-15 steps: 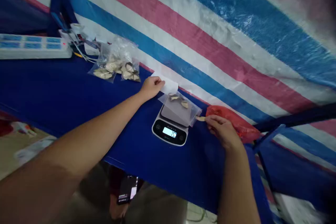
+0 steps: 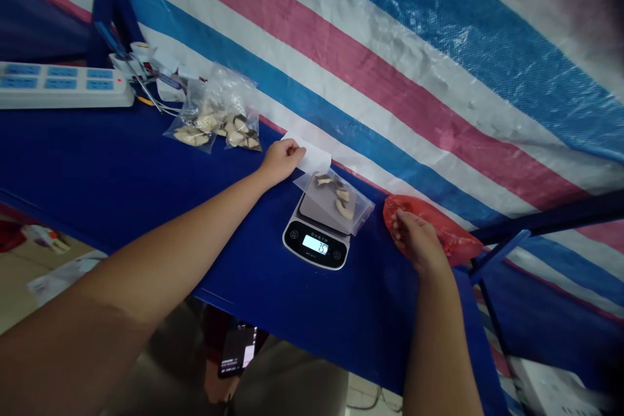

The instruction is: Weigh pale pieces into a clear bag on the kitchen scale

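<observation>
A digital kitchen scale (image 2: 316, 244) sits on the blue table with its display lit. Across its plate lies a clear plastic bag (image 2: 361, 211) with a few pale, dark-edged dried slices (image 2: 344, 209) in it. My left hand (image 2: 283, 160) is closed in a pinch at a white paper sheet (image 2: 316, 157), left of the clear bag. To the right, my right hand (image 2: 413, 237) is at the mouth of a red plastic bag (image 2: 446, 234), fingers curled. Whatever its fingertips hold, if anything, is hidden.
Filled clear bags of similar slices (image 2: 236, 130) lie at the back left, near a tangle of cables and tools. A white power strip (image 2: 63, 86) is at far left. Striped sheeting (image 2: 341, 65) rises behind the table. A lit phone (image 2: 238, 351) shows below the front edge.
My right hand has let go of the slice, which now lies in the clear bag on the scale, and moved to the red bag's mouth. My left hand stays where it was.
</observation>
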The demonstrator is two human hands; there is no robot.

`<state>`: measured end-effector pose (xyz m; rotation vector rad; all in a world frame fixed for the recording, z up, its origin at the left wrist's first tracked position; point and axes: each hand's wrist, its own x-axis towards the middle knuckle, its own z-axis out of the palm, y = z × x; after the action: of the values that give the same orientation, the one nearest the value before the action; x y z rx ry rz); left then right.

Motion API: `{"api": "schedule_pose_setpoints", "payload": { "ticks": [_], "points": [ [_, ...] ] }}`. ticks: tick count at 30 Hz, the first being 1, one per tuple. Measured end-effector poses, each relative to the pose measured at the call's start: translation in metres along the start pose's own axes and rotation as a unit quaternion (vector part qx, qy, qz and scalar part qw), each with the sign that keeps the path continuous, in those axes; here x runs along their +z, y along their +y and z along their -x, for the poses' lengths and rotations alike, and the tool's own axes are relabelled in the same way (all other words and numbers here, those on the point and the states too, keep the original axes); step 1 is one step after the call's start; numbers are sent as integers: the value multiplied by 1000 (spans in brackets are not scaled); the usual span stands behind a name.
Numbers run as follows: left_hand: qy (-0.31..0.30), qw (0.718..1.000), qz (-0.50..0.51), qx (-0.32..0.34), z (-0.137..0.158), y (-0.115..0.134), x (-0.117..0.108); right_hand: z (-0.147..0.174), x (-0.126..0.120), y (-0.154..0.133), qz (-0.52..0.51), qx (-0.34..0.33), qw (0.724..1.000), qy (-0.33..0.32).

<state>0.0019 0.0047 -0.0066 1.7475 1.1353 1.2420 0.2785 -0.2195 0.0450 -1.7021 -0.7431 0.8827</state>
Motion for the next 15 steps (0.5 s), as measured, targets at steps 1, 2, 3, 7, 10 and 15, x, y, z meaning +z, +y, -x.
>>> {"api": "schedule_pose_setpoints", "payload": {
  "ticks": [1, 2, 3, 7, 10, 15],
  "points": [
    [4, 1000, 2, -1, 0, 0, 0, -1, 1, 1, 14, -3, 1000, 8],
    [8, 1000, 6, -3, 0, -1, 1, -2, 2, 3, 41, -7, 999, 19],
    [12, 1000, 9, -5, -1, -1, 1, -3, 3, 5, 78, -14, 996, 29],
    [24, 1000, 10, -18, -1, 0, 1, -11, 10, 18, 219, -35, 974, 32],
    [27, 999, 7, -21, -3, -1, 2, -16, 15, 26, 270, -45, 962, 15],
    [23, 999, 31, -23, -4, -5, 4, -20, 18, 32, 342, -84, 936, 5]
  ]
}}
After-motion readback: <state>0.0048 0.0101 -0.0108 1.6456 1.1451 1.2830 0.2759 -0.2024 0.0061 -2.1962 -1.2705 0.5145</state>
